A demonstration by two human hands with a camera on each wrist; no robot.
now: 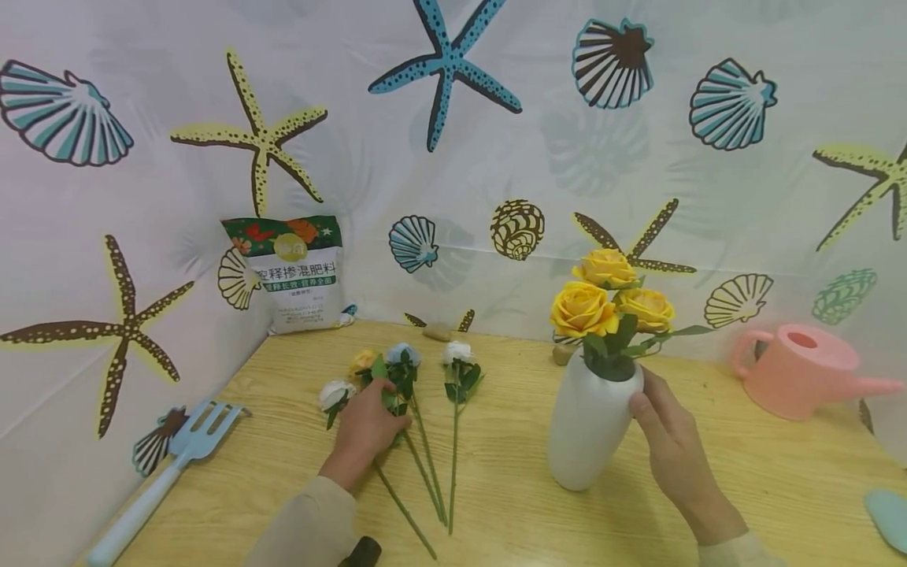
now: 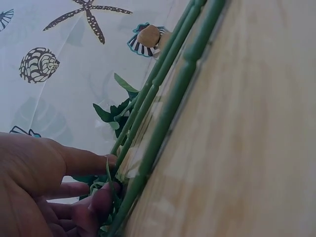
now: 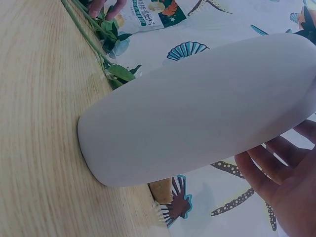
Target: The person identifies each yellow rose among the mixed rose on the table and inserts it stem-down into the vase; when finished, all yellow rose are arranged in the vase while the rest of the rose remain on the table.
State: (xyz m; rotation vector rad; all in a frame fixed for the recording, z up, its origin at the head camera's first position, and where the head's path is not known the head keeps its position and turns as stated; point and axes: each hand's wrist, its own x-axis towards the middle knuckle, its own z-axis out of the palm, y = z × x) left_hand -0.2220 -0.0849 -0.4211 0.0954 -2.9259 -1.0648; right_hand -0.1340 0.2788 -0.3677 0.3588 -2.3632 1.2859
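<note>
A white vase (image 1: 591,425) holding several yellow roses (image 1: 584,309) stands on the wooden table. At its upper right side my right hand (image 1: 673,449) holds it, thumb in front and fingers behind; the right wrist view shows fingertips (image 3: 254,173) against the vase wall. Left of it lie loose long-stemmed roses: a white rose (image 1: 336,394), a yellow rose (image 1: 364,361), a blue rose (image 1: 402,356) and another white rose (image 1: 458,352). My left hand (image 1: 368,425) pinches a leafy rose stem among them; which bloom it belongs to is partly hidden.
A pale blue hand fork (image 1: 180,457) lies at the left. A fertilizer bag (image 1: 301,276) stands at the back left against the patterned cloth. A pink watering can (image 1: 801,370) stands at the right, with a pale blue tool (image 1: 889,516) near the edge. Small stones (image 1: 563,354) lie at the back.
</note>
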